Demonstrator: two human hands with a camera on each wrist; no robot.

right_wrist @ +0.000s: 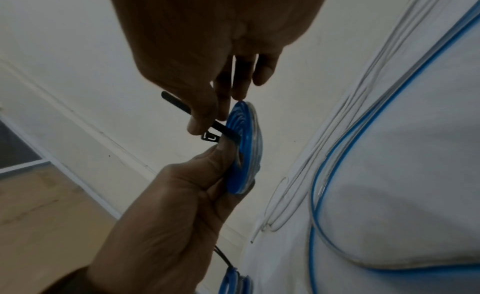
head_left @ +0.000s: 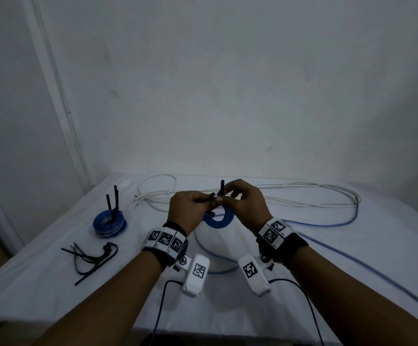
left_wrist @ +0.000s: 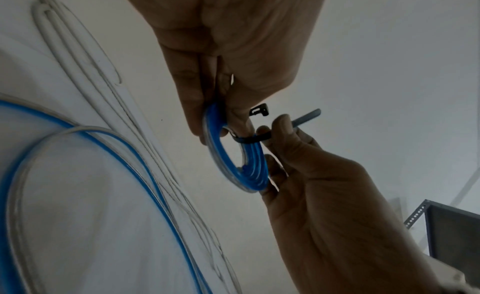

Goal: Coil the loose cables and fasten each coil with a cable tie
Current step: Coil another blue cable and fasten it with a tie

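Above the table, between both hands, a small blue cable coil [head_left: 221, 219] is held upright. A black cable tie [head_left: 221, 187] is looped around its top; the band [left_wrist: 246, 139] crosses the windings. My left hand [head_left: 203, 199] grips the coil [right_wrist: 246, 146] between thumb and fingers, with the tie's head [right_wrist: 211, 136] at the thumb tip. My right hand [head_left: 227, 198] pinches the tie's tail [right_wrist: 176, 97] close to the head [left_wrist: 258, 111]. The tail tip sticks up past the fingers. The tail is not through the head.
Tied blue coils [head_left: 109, 224] with tie tails standing up sit at the left. Loose black cable ties [head_left: 90, 258] lie in front of them. A white cable [head_left: 252, 196] and a loose blue cable [head_left: 327, 226] sprawl over the white cloth behind and right. Wall close behind.
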